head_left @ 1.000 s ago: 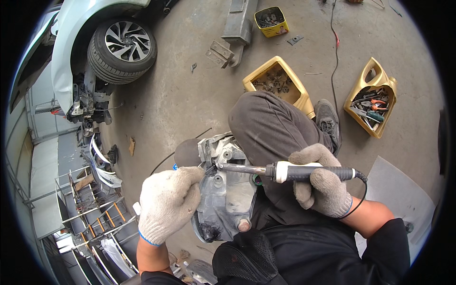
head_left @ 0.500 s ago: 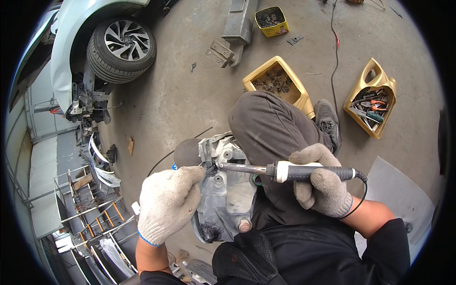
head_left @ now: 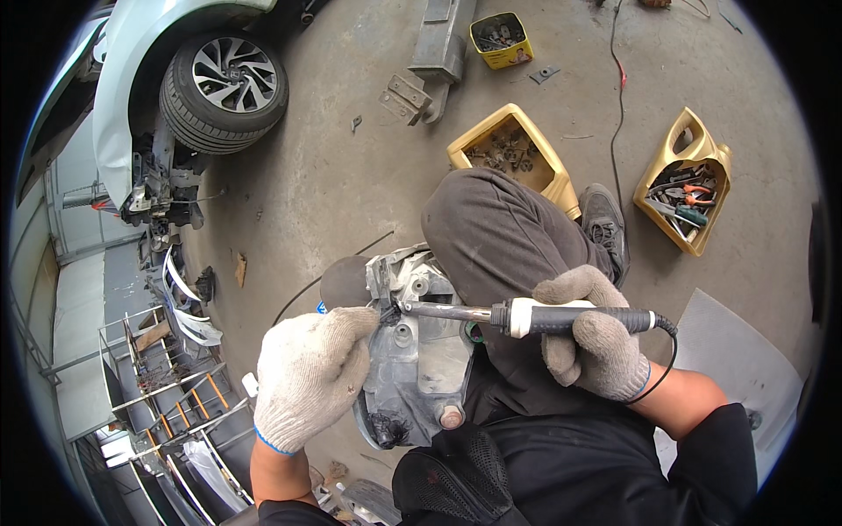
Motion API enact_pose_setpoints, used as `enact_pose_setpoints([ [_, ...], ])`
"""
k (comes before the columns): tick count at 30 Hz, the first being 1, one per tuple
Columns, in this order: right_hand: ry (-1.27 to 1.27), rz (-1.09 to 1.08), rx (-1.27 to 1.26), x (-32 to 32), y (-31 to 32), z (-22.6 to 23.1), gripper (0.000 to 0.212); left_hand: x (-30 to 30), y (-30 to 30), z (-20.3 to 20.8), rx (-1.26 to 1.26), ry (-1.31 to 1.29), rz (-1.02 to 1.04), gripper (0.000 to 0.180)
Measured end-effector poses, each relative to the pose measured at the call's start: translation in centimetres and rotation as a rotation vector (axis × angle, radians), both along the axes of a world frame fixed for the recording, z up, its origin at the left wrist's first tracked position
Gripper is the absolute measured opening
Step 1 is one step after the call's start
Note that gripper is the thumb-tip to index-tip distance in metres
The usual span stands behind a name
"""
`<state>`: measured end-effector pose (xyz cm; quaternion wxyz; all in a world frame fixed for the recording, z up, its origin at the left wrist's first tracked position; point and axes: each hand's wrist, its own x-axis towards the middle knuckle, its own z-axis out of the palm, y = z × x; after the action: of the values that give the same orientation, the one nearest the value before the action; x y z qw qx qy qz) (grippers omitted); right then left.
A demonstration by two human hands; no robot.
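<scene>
A grey, dusty headlight housing [head_left: 421, 377] lies across my lap. My right hand [head_left: 592, 337], in a knitted glove, is wrapped round the black-and-white handle of a soldering iron [head_left: 452, 311]. Its metal shaft points left, and the tip touches a dark, rough patch near the housing's upper left edge. Beside that tip, my gloved left hand [head_left: 316, 373] is closed with thumb and fingertips together. What it pinches, if anything, is hidden. Another black, rough patch [head_left: 386, 428] shows at the housing's lower end.
Ahead lies a cut-open gold container [head_left: 561, 188] with small metal parts. A gold jug [head_left: 653, 202] of hand tools stands to the right, a yellow tin [head_left: 509, 57] farther off. A car wheel [head_left: 232, 83] is at upper left, metal racks [head_left: 175, 386] at left. A cable [head_left: 616, 114] crosses the floor.
</scene>
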<state>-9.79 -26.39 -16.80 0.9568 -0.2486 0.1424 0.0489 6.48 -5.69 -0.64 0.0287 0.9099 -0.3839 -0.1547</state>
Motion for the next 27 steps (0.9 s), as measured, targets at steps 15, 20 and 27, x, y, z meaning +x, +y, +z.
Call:
enact_pose_setpoints([
  [15,-0.022,-0.013,-0.013,0.05,0.12,-0.33,0.043,0.18,-0.04,-0.01,0.013,0.002,-0.016,0.019],
  [20,-0.011,-0.016,0.006,0.01,0.20,-0.34,0.043,0.23,0.07,-0.12,0.007,0.016,-0.001,0.019],
  [27,-0.021,-0.012,-0.014,-0.02,0.16,-0.37,0.043,0.28,0.08,-0.19,-0.011,0.027,0.006,0.019],
])
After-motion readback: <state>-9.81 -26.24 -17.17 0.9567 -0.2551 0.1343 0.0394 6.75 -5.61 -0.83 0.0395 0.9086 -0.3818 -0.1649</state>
